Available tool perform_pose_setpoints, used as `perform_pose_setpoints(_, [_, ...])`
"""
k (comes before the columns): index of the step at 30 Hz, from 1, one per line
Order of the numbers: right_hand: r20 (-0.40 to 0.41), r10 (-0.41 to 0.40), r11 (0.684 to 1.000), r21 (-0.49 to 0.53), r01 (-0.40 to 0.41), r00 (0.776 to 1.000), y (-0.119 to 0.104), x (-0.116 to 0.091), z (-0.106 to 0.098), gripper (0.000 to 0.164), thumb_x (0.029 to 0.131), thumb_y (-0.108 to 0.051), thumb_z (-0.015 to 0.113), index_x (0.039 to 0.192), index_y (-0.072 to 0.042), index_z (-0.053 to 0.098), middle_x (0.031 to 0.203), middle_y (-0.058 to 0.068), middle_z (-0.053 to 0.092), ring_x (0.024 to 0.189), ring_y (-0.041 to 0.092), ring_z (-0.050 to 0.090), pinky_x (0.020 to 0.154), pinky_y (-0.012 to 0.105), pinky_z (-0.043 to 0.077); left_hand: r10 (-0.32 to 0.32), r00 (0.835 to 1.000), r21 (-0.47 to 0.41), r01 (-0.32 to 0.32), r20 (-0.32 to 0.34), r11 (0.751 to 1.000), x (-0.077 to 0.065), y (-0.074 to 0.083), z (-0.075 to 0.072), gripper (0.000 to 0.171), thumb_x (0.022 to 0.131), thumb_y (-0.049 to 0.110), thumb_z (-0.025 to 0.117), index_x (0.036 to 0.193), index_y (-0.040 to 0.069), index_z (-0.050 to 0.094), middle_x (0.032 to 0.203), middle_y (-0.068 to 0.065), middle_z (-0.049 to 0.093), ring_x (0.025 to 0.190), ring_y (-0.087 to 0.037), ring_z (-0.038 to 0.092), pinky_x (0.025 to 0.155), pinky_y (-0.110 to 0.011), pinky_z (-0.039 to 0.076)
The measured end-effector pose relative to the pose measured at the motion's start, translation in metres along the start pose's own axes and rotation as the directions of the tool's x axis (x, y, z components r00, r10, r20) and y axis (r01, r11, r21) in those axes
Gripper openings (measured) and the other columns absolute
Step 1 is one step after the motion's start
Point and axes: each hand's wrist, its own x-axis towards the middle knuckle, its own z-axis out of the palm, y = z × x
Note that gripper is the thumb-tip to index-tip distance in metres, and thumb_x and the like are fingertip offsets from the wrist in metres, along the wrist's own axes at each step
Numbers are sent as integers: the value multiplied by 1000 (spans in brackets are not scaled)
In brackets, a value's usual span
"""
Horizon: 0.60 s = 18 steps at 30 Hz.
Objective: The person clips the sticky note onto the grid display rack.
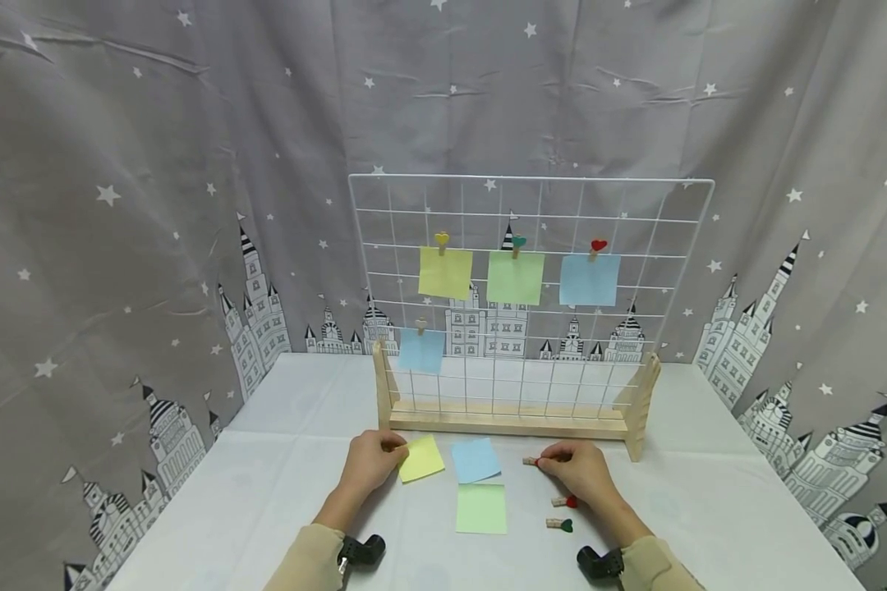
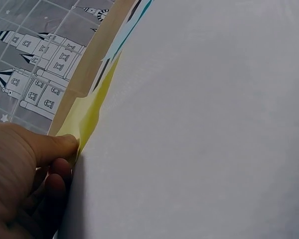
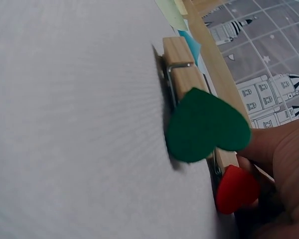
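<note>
My left hand (image 1: 369,464) pinches the edge of a yellow sticky note (image 1: 422,460) between thumb and fingers; in the left wrist view the note (image 2: 92,112) bends up beside the thumb. Just right of it, a blue sticky note (image 1: 476,460) lies above a green sticky note (image 1: 481,509) on the table. My right hand (image 1: 580,469) pinches a small wooden clothespin (image 1: 529,461) at its red end, with the tip pointing left. Closer to me lie a red-heart clothespin (image 1: 564,501) and a green-heart clothespin (image 1: 559,524), the latter large in the right wrist view.
Behind the hands stands a white wire grid (image 1: 532,217) in a wooden base (image 1: 506,423). Clipped to it are yellow (image 1: 445,275), green (image 1: 515,279) and blue (image 1: 589,281) notes, plus a lower blue note (image 1: 421,351). A grey curtain (image 1: 192,148) hangs behind the white table (image 1: 266,468).
</note>
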Motion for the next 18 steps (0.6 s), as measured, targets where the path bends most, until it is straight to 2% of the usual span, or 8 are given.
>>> perform_pose_setpoints(8, [4,30,999,29,-30,1000,-2,0,1,8,73,-25,81,75,-22,73,80,-8,70,77,9,59,71,29,44,-10,1000,-46,11,10,999,-1,-3,0,5,81,16,71,84,19,74,79,5,69,74,-10,59,66,-30,48])
perform_pose_setpoints(12, [-5,43,997,62,-43,999,1,1,1,8,73,-27,80,76,-23,73,80,-7,69,76,10,58,69,28,43,-12,1000,-70,14,28,997,-1,-4,-1,7,82,15,69,86,19,74,83,4,69,76,-10,59,66,-30,48])
perform_pose_setpoints(18, [-35,113,981,166,-105,993,1,2,0,8,74,-24,80,78,-18,75,84,-3,71,82,14,59,71,28,44,-13,998,-97,18,53,995,-1,-5,-3,10,85,16,68,89,22,74,87,4,69,79,-10,59,67,-29,48])
